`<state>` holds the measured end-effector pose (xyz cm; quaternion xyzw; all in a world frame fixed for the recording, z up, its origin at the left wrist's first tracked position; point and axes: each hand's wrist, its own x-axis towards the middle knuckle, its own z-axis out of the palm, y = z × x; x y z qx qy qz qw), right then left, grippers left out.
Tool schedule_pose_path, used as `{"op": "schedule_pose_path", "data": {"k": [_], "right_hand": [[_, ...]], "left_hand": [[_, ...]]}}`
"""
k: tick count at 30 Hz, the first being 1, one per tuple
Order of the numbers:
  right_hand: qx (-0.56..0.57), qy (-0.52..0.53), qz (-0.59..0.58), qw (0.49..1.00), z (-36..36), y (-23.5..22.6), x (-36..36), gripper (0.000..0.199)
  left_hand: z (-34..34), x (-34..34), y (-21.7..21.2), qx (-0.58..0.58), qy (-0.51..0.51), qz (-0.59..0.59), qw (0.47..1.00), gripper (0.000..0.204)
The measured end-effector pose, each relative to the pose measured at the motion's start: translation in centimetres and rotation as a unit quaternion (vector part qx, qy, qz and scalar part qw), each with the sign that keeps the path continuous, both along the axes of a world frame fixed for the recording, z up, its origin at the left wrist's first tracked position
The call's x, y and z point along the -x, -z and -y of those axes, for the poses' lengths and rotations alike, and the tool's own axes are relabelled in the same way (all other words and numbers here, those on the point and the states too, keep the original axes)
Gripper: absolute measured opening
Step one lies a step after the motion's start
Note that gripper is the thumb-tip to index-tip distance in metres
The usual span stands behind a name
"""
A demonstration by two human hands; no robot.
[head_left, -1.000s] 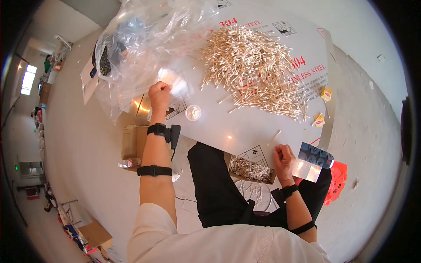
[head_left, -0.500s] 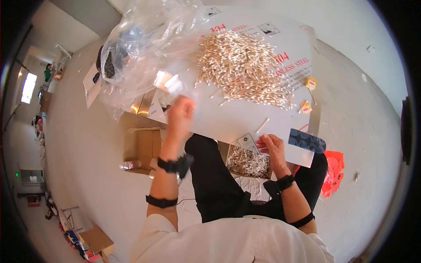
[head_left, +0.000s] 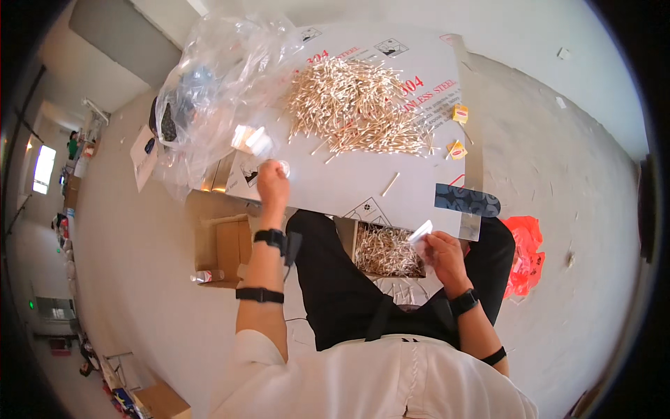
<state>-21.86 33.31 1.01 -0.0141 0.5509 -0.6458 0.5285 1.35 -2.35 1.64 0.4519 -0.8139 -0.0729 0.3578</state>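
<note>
Head view, and from where I stand the biggest thing is the table (head_left: 335, 185), its pale sheet printed in red and black. A rumpled clear plastic bag (head_left: 223, 77) spreads over its far left part. The person sits at the near edge, in dark trousers (head_left: 324, 279). To the right of the bag lies the heap of cotton swabs (head_left: 352, 105), loose and piled toward the far side. An open carton (head_left: 232, 243) is on the floor to the left; crumpled red plastic (head_left: 525, 257) lies on the floor to the right. Between the person's legs, just below the table edge, a smaller cardboard box (head_left: 345, 234) is filled with more swabs (head_left: 387, 253).

The right hand (head_left: 444, 257) is beside that box, thumb and fingers pinched narrow on a small clear plastic piece (head_left: 421, 231) with a white glint along it. The left hand (head_left: 273, 184) is over the table's near left part, fingers curled in close, right against a small round whitish tub (head_left: 284, 167); whether they grip it I cannot tell.

A dark patterned strip (head_left: 464, 200) lies across the near right corner. Near the left hand, at the bag's edge, sit some shiny little packets (head_left: 251, 140). A clear bottle (head_left: 207, 276) lies at the carton, two little yellow boxes (head_left: 460, 114) are by the table's right edge, and one lone swab (head_left: 391, 184) lies apart from the heap.
</note>
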Motion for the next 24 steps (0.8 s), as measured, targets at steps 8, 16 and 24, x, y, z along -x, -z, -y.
{"op": "schedule_pose_path", "data": {"k": [8,16,24], "right_hand": [[0.002,0.075,0.037,0.996,-4.0,2.2,1.7,0.015],[0.030,0.072,0.034,0.996,-2.5,1.2,2.0,0.013],[0.041,0.092,-0.003,0.995,-3.0,2.0,3.1,0.012]], "left_hand": [[2.5,1.7,3.5,-0.023,-0.066,0.236,0.969,0.013],[5.1,-2.6,2.9,0.003,-0.002,0.224,0.975,0.010],[-11.7,9.0,-2.8,-0.220,0.239,0.025,0.945,0.013]]}}
